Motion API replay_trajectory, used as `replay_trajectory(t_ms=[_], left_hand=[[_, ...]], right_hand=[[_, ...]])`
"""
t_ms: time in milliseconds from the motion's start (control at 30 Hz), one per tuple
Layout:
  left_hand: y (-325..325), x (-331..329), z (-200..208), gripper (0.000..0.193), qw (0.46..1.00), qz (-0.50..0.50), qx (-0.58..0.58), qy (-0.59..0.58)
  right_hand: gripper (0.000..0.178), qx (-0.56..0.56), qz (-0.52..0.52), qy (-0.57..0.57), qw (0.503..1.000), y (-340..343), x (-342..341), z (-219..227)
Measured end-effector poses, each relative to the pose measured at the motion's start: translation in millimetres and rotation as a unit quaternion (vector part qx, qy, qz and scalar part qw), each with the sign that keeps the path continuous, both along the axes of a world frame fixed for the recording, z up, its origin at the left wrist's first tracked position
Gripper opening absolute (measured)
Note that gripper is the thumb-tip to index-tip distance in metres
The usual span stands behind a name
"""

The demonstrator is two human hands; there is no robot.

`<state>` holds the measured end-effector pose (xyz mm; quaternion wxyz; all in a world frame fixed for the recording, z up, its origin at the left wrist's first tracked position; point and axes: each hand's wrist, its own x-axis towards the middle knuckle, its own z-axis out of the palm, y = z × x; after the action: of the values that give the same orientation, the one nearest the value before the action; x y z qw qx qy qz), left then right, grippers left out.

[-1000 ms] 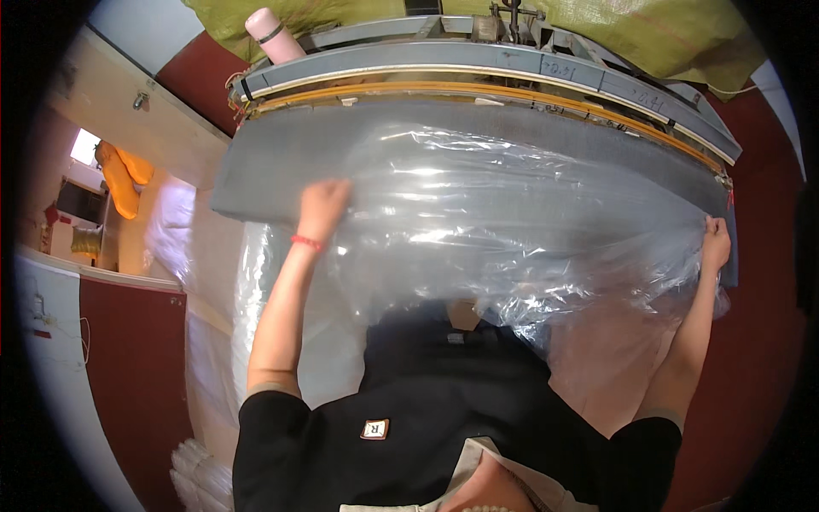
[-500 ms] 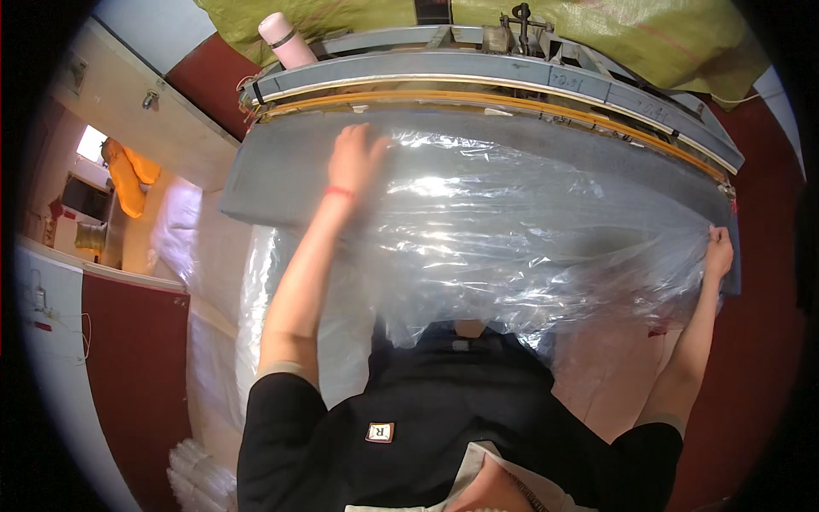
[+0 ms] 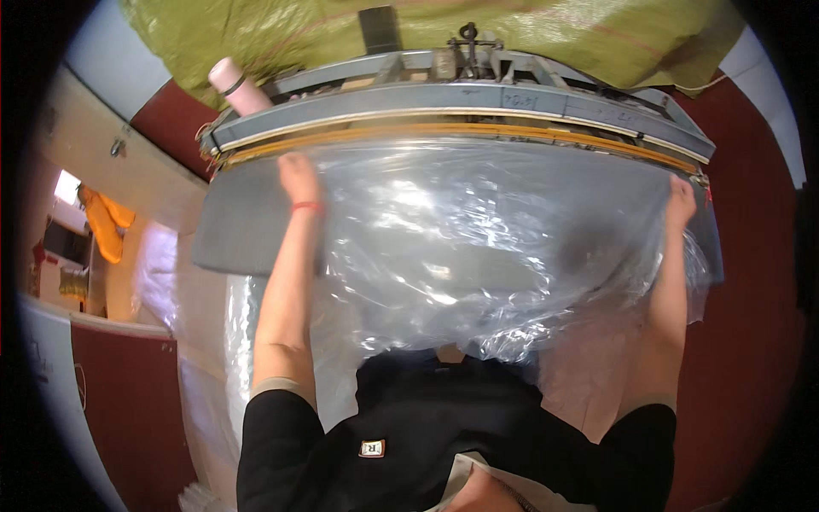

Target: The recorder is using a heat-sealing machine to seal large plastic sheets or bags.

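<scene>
A clear plastic sheet [image 3: 452,230] spreads across the grey tabletop [image 3: 243,218] and drapes down over its near edge toward me, wrinkled and shiny. My left hand [image 3: 299,179], with a red band at the wrist, is closed at the sheet's upper left corner, close to the far side of the tabletop. At the upper right, my right hand [image 3: 680,203] pinches the sheet's other corner. Between both hands the film's far edge lies along a long metal frame with orange strips [image 3: 444,130].
Behind the tabletop runs a blue-grey metal frame [image 3: 384,98] with a clamp-like fitting [image 3: 469,51]. A pink bottle [image 3: 239,88] leans at its left end. Green woven sheeting [image 3: 281,38] covers the back. More clear film [image 3: 241,333] hangs at the left, near a half-height door [image 3: 128,392].
My left hand has moved left and the right hand has come up toward the far edge. The sheet now reaches the orange strips, and the view has shifted slightly.
</scene>
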<state>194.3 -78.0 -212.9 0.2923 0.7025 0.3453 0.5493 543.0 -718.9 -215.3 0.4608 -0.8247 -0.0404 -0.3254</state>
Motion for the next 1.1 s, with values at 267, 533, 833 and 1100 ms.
replay_trajectory(t_ms=[267, 533, 833, 1100], left_hand=[[51.5, 14.7, 0.5, 0.011, 0.981, -0.072, -0.165, -0.072], [72.2, 3.4, 4.8, 0.013, 0.972, -0.005, -0.195, -0.128], [20.7, -38.6, 13.1, 0.033, 0.993, -0.006, 0.041, 0.114], [-43.6, -76.7, 30.3, 0.018, 0.96, -0.049, 0.149, 0.23]], right_hand=[[0.022, 0.061, 0.034, 0.019, 0.997, 69.1, 21.2, 7.1], [0.017, 0.036, -0.048, -0.047, 0.997, 61.0, 34.1, 16.3], [0.024, 0.022, 0.162, 0.019, 0.986, 55.7, -40.7, 45.5], [0.037, -0.163, 0.132, 0.207, 0.956, -63.4, -196.7, 57.9]])
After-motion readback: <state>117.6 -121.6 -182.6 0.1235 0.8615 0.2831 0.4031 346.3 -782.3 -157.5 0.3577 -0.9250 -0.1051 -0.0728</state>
